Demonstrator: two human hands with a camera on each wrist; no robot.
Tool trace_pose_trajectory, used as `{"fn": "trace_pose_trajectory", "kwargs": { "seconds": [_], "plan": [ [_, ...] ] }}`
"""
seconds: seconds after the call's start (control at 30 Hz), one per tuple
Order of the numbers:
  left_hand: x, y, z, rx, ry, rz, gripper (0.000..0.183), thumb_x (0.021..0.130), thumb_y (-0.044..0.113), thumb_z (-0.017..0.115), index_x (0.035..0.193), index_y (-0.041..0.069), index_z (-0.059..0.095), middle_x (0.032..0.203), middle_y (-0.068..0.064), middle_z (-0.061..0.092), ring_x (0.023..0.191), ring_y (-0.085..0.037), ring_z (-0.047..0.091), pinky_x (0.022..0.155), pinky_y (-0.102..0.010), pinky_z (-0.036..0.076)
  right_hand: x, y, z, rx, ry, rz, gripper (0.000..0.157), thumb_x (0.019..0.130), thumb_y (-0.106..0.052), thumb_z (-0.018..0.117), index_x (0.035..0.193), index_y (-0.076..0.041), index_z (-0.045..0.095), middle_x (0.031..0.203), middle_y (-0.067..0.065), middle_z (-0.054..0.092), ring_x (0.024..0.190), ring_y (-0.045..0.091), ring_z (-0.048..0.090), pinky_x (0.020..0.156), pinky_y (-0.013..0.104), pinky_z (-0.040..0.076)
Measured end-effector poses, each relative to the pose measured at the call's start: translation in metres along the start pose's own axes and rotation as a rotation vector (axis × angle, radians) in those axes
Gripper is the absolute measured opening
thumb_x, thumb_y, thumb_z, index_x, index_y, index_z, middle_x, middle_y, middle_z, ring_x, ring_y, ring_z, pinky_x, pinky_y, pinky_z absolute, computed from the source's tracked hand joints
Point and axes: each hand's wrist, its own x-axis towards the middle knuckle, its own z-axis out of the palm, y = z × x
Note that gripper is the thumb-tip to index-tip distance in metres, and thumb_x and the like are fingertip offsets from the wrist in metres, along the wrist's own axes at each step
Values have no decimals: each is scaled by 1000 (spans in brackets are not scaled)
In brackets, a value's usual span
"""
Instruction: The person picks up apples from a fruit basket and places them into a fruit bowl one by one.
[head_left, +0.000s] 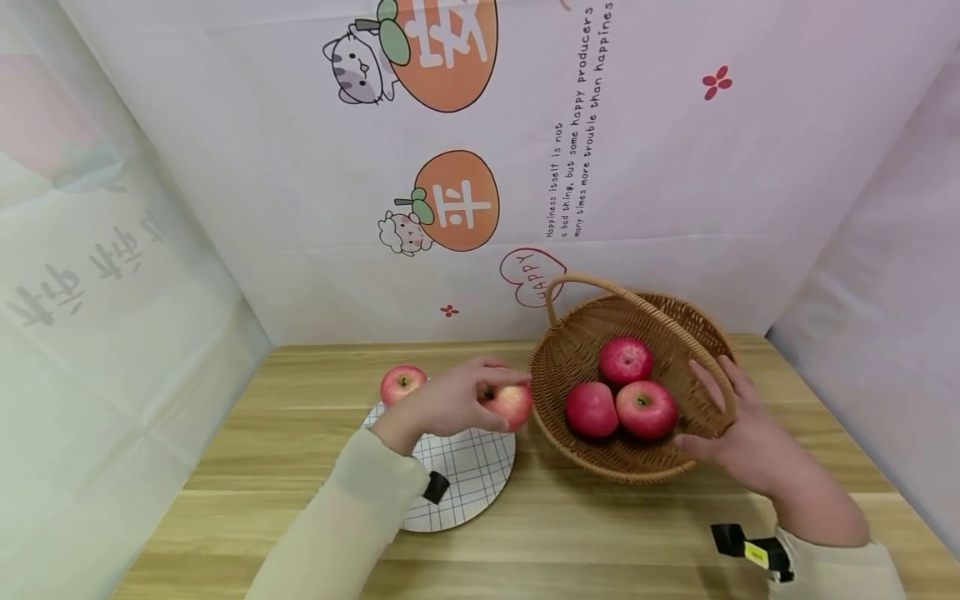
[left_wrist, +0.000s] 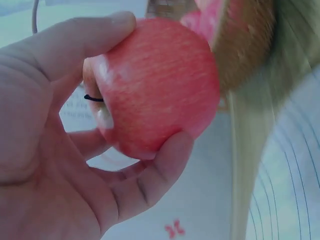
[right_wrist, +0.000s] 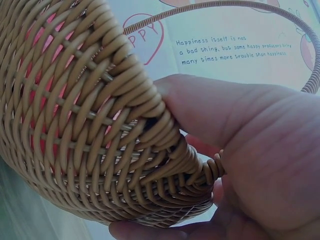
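Note:
My left hand holds a red apple between thumb and fingers, above the plate's right side and close to the basket's left rim. In the left wrist view this apple shows a dark stem pointing toward the palm. A brown wicker basket with an arched handle stands at the right, tilted toward me, with three red apples inside. At its right rim, beside the handle's foot, my right hand grips the basket; the right wrist view shows the thumb over the woven rim and fingers underneath.
A round plate with a blue grid pattern lies on the wooden table, partly hidden by the left forearm. Another red apple sits at its back edge. A printed white cloth hangs close behind the basket, with more cloth along both sides.

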Motion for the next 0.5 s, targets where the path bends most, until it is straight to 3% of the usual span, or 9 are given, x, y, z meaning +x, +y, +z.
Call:
{"fn": "trace_pose_trajectory", "kwargs": {
  "seconds": [0.27,0.5],
  "plan": [
    [-18,-42,-3,62,35,-132,68,82,15,82,144,28,56,149,-10,42,126,-28,48,97,-41,44,0,1,0,4,3,-3,111,83,-30,83,161,-13,6,159,26,-19,135,66,0,88,81,27],
    [-18,-63,3,108,70,-180,65,84,13,77,144,28,57,144,-9,48,123,-25,50,97,-41,45,0,1,1,5,-2,-4,111,83,-30,83,161,-12,6,159,27,-18,135,66,-1,88,81,27]
  ]
}}
